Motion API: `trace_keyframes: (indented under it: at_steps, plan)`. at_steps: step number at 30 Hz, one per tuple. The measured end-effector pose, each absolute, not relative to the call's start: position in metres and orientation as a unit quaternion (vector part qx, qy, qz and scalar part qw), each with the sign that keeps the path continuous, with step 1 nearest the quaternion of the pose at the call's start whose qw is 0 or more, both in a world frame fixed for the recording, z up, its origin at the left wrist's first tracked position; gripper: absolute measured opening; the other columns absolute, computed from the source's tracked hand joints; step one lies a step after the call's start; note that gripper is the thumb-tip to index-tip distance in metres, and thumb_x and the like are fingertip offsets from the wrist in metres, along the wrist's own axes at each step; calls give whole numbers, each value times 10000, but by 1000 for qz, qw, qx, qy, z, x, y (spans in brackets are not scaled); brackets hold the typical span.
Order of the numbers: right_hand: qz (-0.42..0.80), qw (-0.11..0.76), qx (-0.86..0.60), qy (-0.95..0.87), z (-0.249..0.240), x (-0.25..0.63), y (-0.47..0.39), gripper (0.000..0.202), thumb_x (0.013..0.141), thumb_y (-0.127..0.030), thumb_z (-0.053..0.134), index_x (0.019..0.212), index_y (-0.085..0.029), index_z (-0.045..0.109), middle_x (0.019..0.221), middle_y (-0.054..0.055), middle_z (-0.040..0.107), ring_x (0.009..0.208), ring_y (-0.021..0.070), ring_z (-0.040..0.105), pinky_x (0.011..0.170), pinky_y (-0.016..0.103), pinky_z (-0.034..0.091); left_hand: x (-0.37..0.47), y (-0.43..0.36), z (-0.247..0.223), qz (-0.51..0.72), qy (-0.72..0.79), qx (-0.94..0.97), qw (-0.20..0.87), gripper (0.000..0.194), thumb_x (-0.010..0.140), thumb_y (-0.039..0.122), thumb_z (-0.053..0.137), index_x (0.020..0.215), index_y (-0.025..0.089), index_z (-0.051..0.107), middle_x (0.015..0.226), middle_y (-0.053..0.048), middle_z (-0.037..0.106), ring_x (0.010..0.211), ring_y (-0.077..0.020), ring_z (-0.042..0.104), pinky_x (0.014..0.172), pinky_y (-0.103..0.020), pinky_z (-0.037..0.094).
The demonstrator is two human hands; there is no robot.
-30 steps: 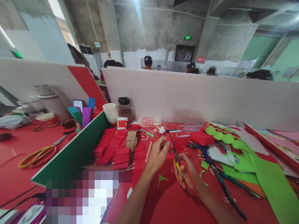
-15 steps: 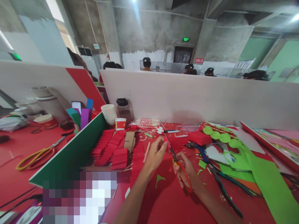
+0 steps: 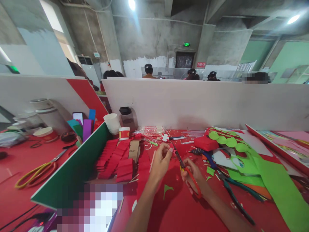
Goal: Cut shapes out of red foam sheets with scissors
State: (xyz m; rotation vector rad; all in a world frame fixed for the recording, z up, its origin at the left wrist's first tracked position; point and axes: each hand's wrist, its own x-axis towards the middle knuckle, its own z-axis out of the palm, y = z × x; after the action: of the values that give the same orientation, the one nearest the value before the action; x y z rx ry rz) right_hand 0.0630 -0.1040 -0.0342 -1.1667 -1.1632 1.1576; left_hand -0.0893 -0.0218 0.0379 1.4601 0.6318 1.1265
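My left hand (image 3: 161,159) is closed in a pinch on a small red piece (image 3: 173,151), mostly hidden by the fingers and hard to make out against the red table. In my right hand (image 3: 191,174) is a pair of scissors (image 3: 197,188) with red and yellow handles, fingers wrapped around the loops. Its dark blades (image 3: 178,156) point up and left, right beside my left fingertips. Just beyond the fingertips lies a white flower-shaped cutout (image 3: 165,137). A green scrap (image 3: 167,190) rests on the table between my forearms.
Stacked red strips (image 3: 113,158) and a paper cup (image 3: 124,133) stand left, beside a green divider (image 3: 74,170). Pliers (image 3: 235,196) and green sheets (image 3: 272,177) lie right. A white partition (image 3: 193,103) closes off the back; people sit beyond it.
The view has tilted and shifted slightly. Both hands keep nearly the same pose, with the scissors still beside my left fingertips.
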Motion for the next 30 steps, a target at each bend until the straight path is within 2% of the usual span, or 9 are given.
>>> trace_keyframes:
  at_steps: [8,15,20,27,30]
  plan:
    - [477,528,-475,-518,-29,63,-109,641,747,-836,591,970,-263,410,614,-117,546,292,40,399,290,147,376,-91,-17,32,446,268,642,563,254,926,434,564,825,208,506,632,40,563,587,-130,539,616,-255,407]
    - [466,527,-483,-521,-22,64,-109,504,812,-673,675,917,-263,401,621,-129,524,288,24,358,279,132,364,-94,-13,31,428,271,650,566,289,891,470,614,822,206,519,622,31,583,589,-137,570,623,-254,430]
    - [458,524,-508,-508,-15,63,-111,479,793,-580,741,928,-265,406,571,-140,528,281,43,384,267,136,372,-94,-13,31,421,258,655,572,316,878,502,622,822,204,533,646,31,580,596,-135,563,636,-254,436]
    - [418,604,-481,-478,-6,61,-115,463,845,-604,693,977,-270,401,600,-133,529,305,34,381,264,107,353,-93,-11,30,437,263,660,552,260,845,418,623,745,200,523,656,35,510,617,-126,486,623,-238,394]
    - [402,627,-460,-484,5,71,-118,454,867,-628,660,1014,-265,430,585,-127,526,294,36,390,264,114,361,-93,-9,28,451,290,650,540,228,817,379,619,714,205,513,692,19,535,673,-146,512,663,-246,411]
